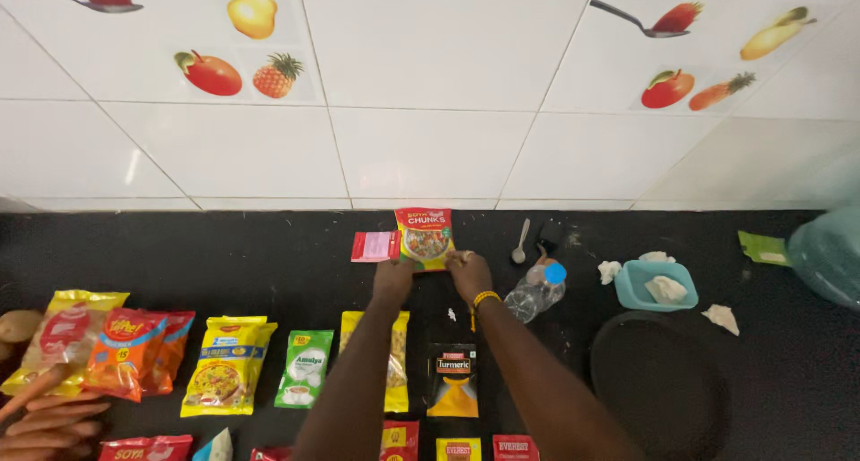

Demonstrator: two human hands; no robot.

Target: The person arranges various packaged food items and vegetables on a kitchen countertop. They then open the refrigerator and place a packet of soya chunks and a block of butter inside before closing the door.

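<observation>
A: Hands first. What did each have?

B: Both reached to the far edge of the bench, by the tiled wall. The left hand (392, 277) and the right hand (469, 273), with a yellow band at the wrist, were pinched on the lower corners of the red and green food packet (425, 237), which lay flat near the middle of that edge. Fingers closed on the packet, hands a little apart.

A: Step in hand?

B: By my reading, the packet was being placed or squared up against the far edge. The next move would call for a clean release without dragging it, since the small red sachet (375, 246) touched or nearly touched its left side. I could not tell which.

A: Neighbours, working outward?

B: A white spoon (520, 241) just right of the packet, then a crumpled clear bottle with a blue cap (537, 288) lying tilted. Under the forearms, a yellow packet (395, 361) and a black and orange spice pouch (452, 379). Toward the left edge, a row of packets: green and white (305, 368), yellow noodle packs (226, 364), orange (134, 352).

A: Containers?

B: A small teal tub (657, 284) toward the right held a crumpled white wad; similar wads lay beside it. A black round pan (658, 380) nearer the front showed nothing inside.
</observation>
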